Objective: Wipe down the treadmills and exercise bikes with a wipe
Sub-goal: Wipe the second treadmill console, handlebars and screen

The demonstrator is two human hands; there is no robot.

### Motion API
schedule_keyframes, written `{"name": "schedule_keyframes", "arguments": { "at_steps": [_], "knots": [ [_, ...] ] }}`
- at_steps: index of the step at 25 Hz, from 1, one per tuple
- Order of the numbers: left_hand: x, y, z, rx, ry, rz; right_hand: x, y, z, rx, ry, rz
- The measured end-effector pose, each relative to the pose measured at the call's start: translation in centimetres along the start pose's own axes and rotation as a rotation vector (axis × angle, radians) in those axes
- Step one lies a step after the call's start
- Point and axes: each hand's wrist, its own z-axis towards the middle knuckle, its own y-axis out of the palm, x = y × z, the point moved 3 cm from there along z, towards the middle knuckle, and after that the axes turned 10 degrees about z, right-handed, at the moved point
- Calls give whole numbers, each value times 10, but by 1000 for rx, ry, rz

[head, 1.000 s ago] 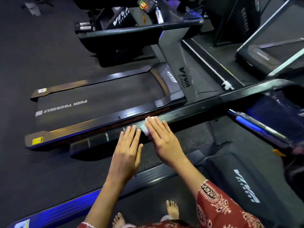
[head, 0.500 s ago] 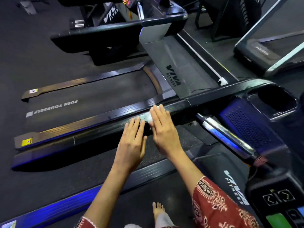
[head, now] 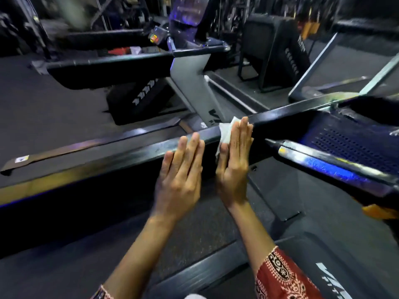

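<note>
"While the right hand [head: 235, 160] lay flat on the wipe [head: 225, 130], where exactly was the wipe?"

"On top of the near treadmill's black handrail [head: 129, 152], towards its right end, just short of the console [head: 356, 143]. The fingers were straight and together. They pressed the wipe down rather than gripping it, and a crumpled edge stuck out on the left, by the thumb."

"And the left hand [head: 183, 171]?"

"Flat too, fingers straight, holding nothing. It was just beside the right one, with its fingertips over the rail. It was blurred, so I could not tell whether it touched."

"What could have gone wrong, then?"

"Only palm pressure pinned the wipe. On so narrow a rail, I judged it might bunch up, or slide out from under the fingers and drop on the far side, towards the neighbouring treadmill [head: 190, 87]. The rail also met the console and the silver grip bar [head: 323, 162] just to the right. A fast stroke might have knocked the fingertips into that corner, or skipped the joint and left it unwiped. The loose edge could have snagged there as well."
</note>
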Motion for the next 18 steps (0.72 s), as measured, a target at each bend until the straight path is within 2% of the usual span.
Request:
{"name": "schedule_keyframes", "arguments": {
  "at_steps": [3, 6, 8, 11, 12, 13, 16, 17, 18],
  "knots": [
    [6, 17, -19, 116, -13, 86, 29, 4, -43, -9, -188, -29],
    [8, 30, -26, 235, -18, 171, 51, 12, -30, 168, -128, 45],
    [8, 34, -29, 295, -27, 178, 39, 21, -25, 187, -152, 120],
    [7, 39, -40, 341, -68, 172, 58, 31, -66, 92, -407, -77],
    [7, 40, -45, 349, -70, 168, 68, 27, -73, 110, -451, -153],
    [6, 40, -46, 356, -63, 164, 74, 23, -65, 154, -441, -158],
    [4, 40, -46, 359, -48, 150, 48, 19, -13, 238, -226, 26],
    [3, 39, -45, 368, -53, 139, 36, 21, -5, 225, -240, 56],
    [3, 38, -44, 375, -57, 130, 29, 24, -7, 185, -328, 49]
  ]
}}
